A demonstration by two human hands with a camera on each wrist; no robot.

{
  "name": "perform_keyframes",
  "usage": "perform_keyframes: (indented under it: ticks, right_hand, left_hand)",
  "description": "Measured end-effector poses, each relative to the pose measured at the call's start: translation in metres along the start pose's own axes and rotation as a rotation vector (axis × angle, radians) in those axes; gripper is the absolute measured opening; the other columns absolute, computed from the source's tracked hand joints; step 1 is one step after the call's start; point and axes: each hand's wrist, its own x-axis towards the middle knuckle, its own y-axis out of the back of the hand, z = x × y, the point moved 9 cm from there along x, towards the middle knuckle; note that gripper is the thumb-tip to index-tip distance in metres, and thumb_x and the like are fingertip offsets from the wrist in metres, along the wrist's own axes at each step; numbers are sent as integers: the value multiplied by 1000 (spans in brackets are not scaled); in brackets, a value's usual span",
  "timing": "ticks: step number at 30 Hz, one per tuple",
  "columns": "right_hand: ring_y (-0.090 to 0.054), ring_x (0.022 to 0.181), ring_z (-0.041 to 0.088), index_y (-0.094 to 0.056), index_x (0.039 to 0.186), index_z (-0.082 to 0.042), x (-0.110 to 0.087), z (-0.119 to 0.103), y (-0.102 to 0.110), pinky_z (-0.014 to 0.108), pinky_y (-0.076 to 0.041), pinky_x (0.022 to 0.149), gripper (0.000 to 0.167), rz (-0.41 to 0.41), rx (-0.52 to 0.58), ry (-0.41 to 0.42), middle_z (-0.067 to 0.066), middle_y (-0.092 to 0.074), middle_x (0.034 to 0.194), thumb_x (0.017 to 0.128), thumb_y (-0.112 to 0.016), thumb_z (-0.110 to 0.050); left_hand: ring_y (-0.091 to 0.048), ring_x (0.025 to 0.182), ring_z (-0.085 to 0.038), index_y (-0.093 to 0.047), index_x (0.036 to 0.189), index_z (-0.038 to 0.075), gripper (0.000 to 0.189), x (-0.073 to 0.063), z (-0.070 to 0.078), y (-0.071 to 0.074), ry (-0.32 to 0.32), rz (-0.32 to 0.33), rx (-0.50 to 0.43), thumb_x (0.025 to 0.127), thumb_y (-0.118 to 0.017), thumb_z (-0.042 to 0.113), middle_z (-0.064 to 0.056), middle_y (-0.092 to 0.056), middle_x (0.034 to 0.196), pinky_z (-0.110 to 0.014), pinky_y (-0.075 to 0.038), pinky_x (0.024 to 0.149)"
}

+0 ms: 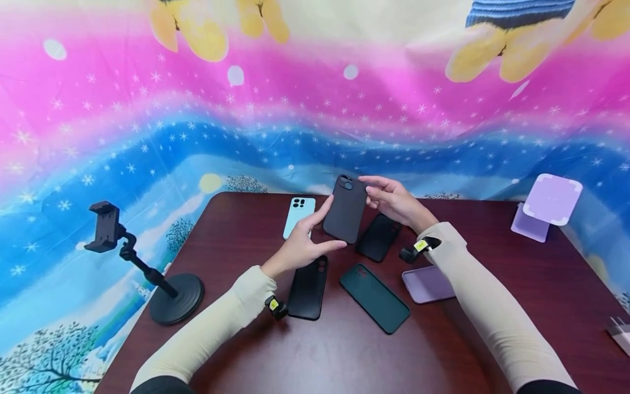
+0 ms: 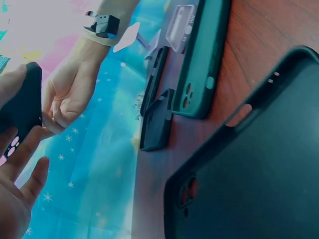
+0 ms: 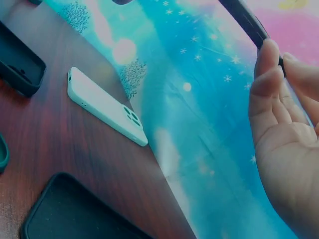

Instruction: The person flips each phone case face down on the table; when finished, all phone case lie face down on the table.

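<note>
A dark grey phone case (image 1: pixel 346 210) is held up above the back of the table, its camera cutout at the top. My left hand (image 1: pixel 307 243) grips its left side between thumb and fingers, as the left wrist view also shows. My right hand (image 1: pixel 394 200) pinches the upper right edge with thumb and fingertips; in the right wrist view the case (image 3: pixel 246 22) appears edge-on. Below lie a mint case (image 1: pixel 297 216), a black case (image 1: pixel 307 290) under my left wrist, another black case (image 1: pixel 379 238), a dark green case (image 1: pixel 375 298) and a lilac case (image 1: pixel 428 284) partly behind my right forearm.
A black phone stand (image 1: pixel 177 298) with a round base is at the table's left edge. On the right stands a lilac folding stand (image 1: pixel 552 200). A whitish object (image 1: pixel 619 334) sits at the far right edge. Patterned cloth (image 1: pixel 315 109) hangs behind the brown table (image 1: pixel 344 361).
</note>
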Motion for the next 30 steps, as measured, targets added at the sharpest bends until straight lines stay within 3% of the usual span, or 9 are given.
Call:
perform_keyframes:
  ticks: [4,8,13,18,21,25,30]
  right_hand:
    - [-55,77,12,-55,146,-6,2,1,5,24,-47,70,39,44,-14,7,-4,-64,93,107,-52,-12]
    - [-58,77,12,-54,146,-2,5,1,9,24,-49,69,41,75,-64,18,-2,-69,96,106,-56,-13]
    - [-64,82,14,-58,145,-7,8,0,14,26,-56,71,41,98,-224,-7,-1,-72,101,106,-58,-19]
    - [-69,84,15,-55,147,-5,14,-6,22,31,-60,75,47,140,-438,-38,-3,-75,100,106,-59,-26]
    - [-71,88,24,-56,146,-6,18,-6,27,32,-61,75,47,173,-510,-84,-2,-76,100,105,-60,-28]
    - [-71,97,35,-58,146,-9,24,3,36,36,-62,79,45,192,-609,-173,10,-76,113,105,-60,-28]
    - [-72,100,35,-56,147,-6,37,30,43,50,-60,92,45,177,-702,-269,24,-67,131,105,-61,-21]
  left_hand:
    - [-69,114,-21,-16,166,19,96,-2,-7,-1,45,-7,31,92,-78,12,-13,-56,149,-37,-59,92]
    - [-71,95,-23,-17,165,13,94,-3,-14,-2,94,-26,66,93,-77,15,-16,-67,128,-32,-59,81]
    - [-70,89,-26,-20,164,10,93,-1,-22,0,145,-57,112,93,-78,20,-13,-70,119,-43,-59,81]
    - [-64,81,-17,-30,161,6,87,5,-27,5,164,-65,227,92,-79,26,-7,-70,103,-32,-56,76]
    - [-62,80,-14,-31,161,5,87,11,-34,5,188,-80,260,93,-79,29,-6,-69,103,-27,-53,75]
    - [-61,80,-14,-31,160,3,85,18,-48,4,245,-111,288,94,-76,32,-7,-68,105,-27,-50,74]
    - [-57,69,-11,-30,161,4,84,22,-77,-2,345,-194,403,97,-72,38,-2,-68,97,-24,-46,66]
